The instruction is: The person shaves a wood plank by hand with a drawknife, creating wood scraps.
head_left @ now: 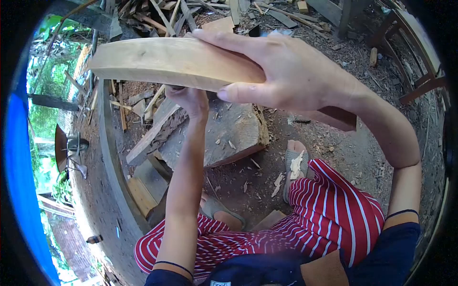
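Observation:
A pale, smooth, curved piece of wood (162, 59) is held up in front of me, its broad end to the left. My right hand (286, 71) grips it from the right, thumb along the lower edge and fingers over the top. The far end of the wood shows past my right wrist, with a dark brown end face. Under the wood, my left hand (188, 100) supports it with closed fingers, partly hidden behind the lower edge. Below both hands lies a thick, rough wooden block (224, 133) scattered with shavings.
Wood offcuts (219, 25) and chips litter the dirt ground at the back. A long curved timber (112, 152) stands on the left, with a wheelbarrow (67, 148) beyond. A wooden frame (412, 57) is at the upper right. My sandalled feet flank the block's near side.

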`<action>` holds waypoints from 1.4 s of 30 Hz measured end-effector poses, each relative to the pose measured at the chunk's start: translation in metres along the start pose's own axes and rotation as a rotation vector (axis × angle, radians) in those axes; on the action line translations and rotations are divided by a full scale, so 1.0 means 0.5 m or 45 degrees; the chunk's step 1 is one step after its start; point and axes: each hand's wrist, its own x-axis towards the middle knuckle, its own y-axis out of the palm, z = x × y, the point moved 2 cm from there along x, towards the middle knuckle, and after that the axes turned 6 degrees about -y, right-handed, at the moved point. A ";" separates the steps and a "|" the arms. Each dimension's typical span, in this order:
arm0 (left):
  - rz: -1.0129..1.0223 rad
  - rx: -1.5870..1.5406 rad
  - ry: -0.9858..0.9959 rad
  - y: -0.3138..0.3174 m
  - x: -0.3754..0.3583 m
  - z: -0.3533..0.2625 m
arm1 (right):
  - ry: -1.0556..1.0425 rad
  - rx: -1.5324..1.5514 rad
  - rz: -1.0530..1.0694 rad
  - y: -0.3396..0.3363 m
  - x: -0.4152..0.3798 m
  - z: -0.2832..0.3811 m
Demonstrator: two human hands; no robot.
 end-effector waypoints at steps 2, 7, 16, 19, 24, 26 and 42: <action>-0.004 -0.028 -0.099 0.005 -0.005 -0.009 | -0.089 0.160 -0.095 -0.005 0.008 0.005; 0.084 -0.228 -0.338 0.015 0.003 -0.033 | -0.267 0.219 -0.425 0.008 0.030 -0.022; -0.156 -0.118 -0.382 -0.083 0.070 -0.105 | 0.537 0.059 0.272 0.146 -0.066 -0.225; -0.170 -0.107 -0.348 -0.084 0.078 -0.096 | 0.646 -0.095 0.497 0.143 -0.071 -0.219; -0.141 -0.217 -0.323 -0.043 0.087 -0.092 | 0.589 -0.088 0.387 0.168 -0.086 -0.238; -0.105 -0.221 -0.302 -0.032 0.091 -0.075 | 0.592 -0.102 0.395 0.171 -0.085 -0.237; 0.179 0.120 -0.218 -0.017 0.100 -0.058 | 0.594 -0.094 0.377 0.172 -0.100 -0.244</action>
